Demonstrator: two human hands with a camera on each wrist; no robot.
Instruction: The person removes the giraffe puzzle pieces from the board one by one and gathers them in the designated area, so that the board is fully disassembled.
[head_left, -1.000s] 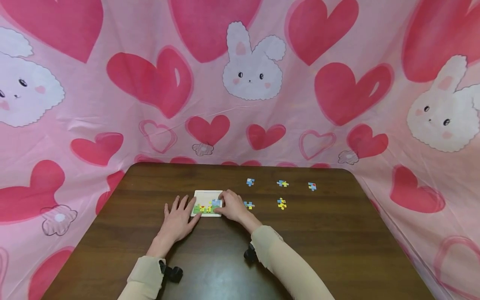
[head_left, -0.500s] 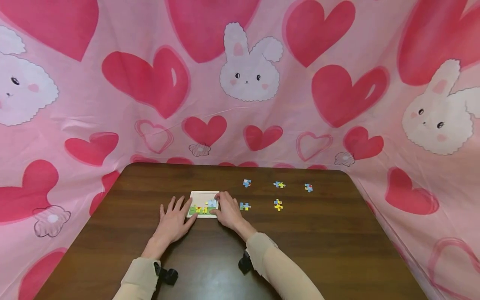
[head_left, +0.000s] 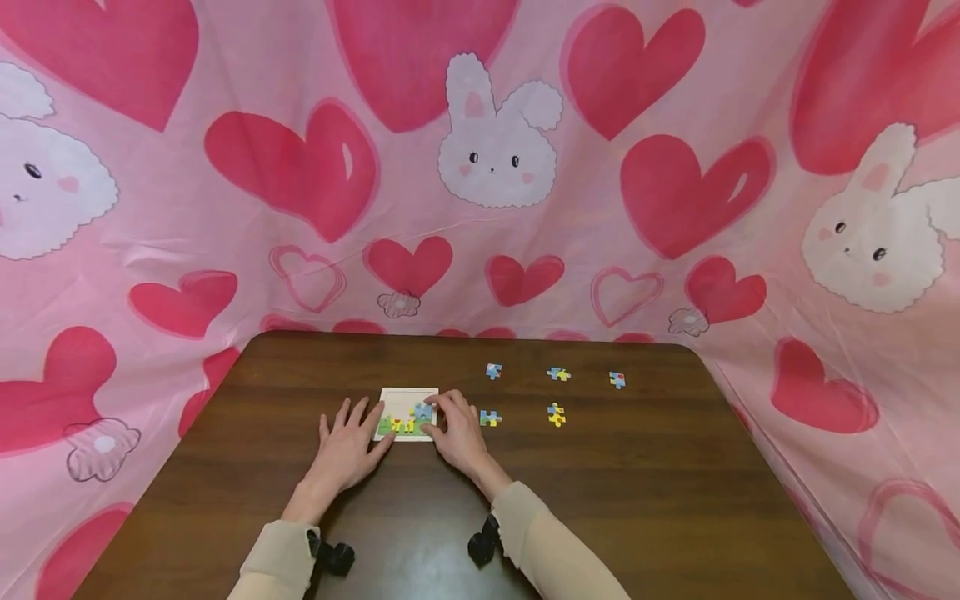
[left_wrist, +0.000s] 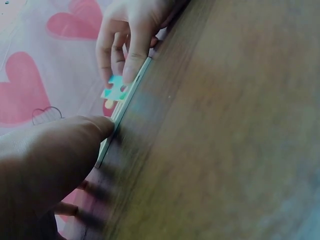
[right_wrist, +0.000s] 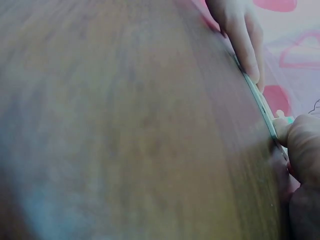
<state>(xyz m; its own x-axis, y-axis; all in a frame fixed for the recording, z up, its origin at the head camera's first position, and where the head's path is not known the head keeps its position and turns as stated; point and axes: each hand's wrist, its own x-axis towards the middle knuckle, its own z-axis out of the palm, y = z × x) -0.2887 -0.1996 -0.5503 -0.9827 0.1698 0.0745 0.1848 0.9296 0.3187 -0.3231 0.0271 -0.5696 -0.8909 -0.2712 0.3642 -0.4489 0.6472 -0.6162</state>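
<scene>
In the head view we see a brown, wood-grained worktop (head_left: 660, 467) and, at its twelve o'clock, pink cloth (head_left: 540, 233) printed with hearts and white rabbits. The puzzle board (head_left: 397, 402) lies between both hands. The left hand (head_left: 347, 447), fingers spread, touches its nine-o'clock side; the right hand's (head_left: 460, 431) grip pinches a puzzle piece (left_wrist: 114, 90) at three o'clock. Five loose pieces (head_left: 556, 415) lie toward two and three.
</scene>
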